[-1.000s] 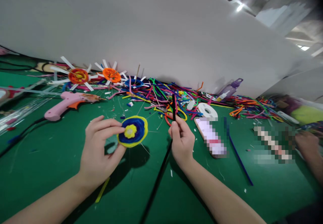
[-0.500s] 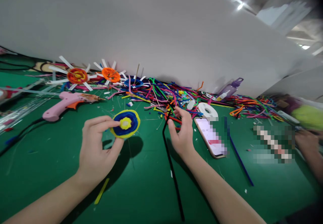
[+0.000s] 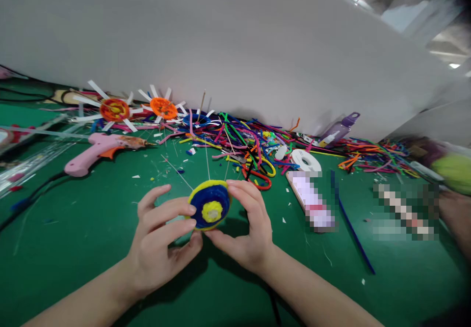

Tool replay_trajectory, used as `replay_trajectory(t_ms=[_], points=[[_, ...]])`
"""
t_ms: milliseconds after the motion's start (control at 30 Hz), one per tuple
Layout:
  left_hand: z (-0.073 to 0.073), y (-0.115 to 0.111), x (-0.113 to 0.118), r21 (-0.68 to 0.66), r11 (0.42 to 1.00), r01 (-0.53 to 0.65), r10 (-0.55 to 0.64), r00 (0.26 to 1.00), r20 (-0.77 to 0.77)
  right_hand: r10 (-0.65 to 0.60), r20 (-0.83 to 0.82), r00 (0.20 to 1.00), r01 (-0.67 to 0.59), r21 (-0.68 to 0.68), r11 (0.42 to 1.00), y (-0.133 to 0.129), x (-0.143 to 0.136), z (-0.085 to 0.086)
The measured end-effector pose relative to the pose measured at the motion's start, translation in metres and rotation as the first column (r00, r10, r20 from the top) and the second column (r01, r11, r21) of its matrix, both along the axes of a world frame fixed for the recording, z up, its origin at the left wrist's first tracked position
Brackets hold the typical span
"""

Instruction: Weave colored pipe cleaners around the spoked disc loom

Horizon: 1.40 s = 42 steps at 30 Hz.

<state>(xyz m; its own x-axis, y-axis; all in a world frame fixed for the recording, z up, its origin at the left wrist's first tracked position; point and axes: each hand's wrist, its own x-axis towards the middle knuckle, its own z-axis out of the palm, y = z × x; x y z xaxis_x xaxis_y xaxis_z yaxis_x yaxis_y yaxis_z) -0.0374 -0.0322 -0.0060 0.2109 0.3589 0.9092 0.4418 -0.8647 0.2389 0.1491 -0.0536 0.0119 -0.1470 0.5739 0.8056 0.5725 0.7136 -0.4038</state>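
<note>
A round disc (image 3: 212,212), blue with a yellow rim and a raised yellow centre, is held up tilted above the green table. It seems coiled from fuzzy craft stems. My left hand (image 3: 156,243) pinches its left side, fingertips on the blue face and thumb below. My right hand (image 3: 255,231) grips the right edge, with fingers at the top rim and thumb underneath. A black stem (image 3: 275,310) lies on the table, mostly hidden under my right forearm. Thin glue-like strands (image 3: 208,162) stretch above the disc.
A pink glue gun (image 3: 95,152) lies at left. Behind it are two orange discs (image 3: 115,110) with white strips. Coloured stems (image 3: 243,130) pile along the wall. To the right are a white spool (image 3: 305,160), a phone (image 3: 312,204), a blue stem (image 3: 355,238) and another person's hand (image 3: 454,214).
My right hand has come left from beside the black stem and taken hold of the disc's right edge. My left hand has brought the disc right and nearer, shifting its fingers.
</note>
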Motion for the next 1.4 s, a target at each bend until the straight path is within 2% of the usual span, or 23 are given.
replay_trajectory(t_ms=[200, 467, 567, 767, 900, 1133, 1400], points=[[0.001, -0.002, 0.000, 0.031, 0.995, 0.094, -0.091, 0.991, -0.099, -0.022, 0.011, 1.000, 0.021, 0.078, 0.997, -0.004, -0.002, 0.004], [0.004, -0.005, 0.000, -0.004, 0.999, 0.040, -0.040, 0.992, -0.121, -0.042, 0.069, 0.997, 0.032, 0.144, 0.989, 0.001, 0.000, 0.014], [0.005, -0.004, -0.001, -0.038, 0.999, 0.022, -0.025, 0.997, -0.073, -0.025, 0.134, 0.991, 0.004, 0.156, 0.988, 0.006, -0.001, 0.021], [0.001, 0.006, -0.003, -0.109, 0.994, -0.013, 0.024, 0.995, 0.100, 0.028, 0.244, 0.969, -0.030, 0.005, 1.000, 0.024, -0.009, 0.043], [-0.002, 0.011, -0.006, -0.174, 0.984, -0.022, 0.050, 0.986, 0.157, 0.025, 0.257, 0.966, -0.021, -0.020, 1.000, 0.034, -0.015, 0.053], [-0.002, 0.012, -0.007, -0.203, 0.979, 0.026, 0.023, 0.971, 0.237, 0.019, 0.226, 0.974, -0.023, 0.013, 1.000, 0.036, -0.017, 0.050], [-0.001, 0.012, -0.007, -0.228, 0.974, -0.006, 0.058, 0.973, 0.222, 0.042, 0.177, 0.983, -0.053, 0.055, 0.997, 0.040, -0.013, 0.041]])
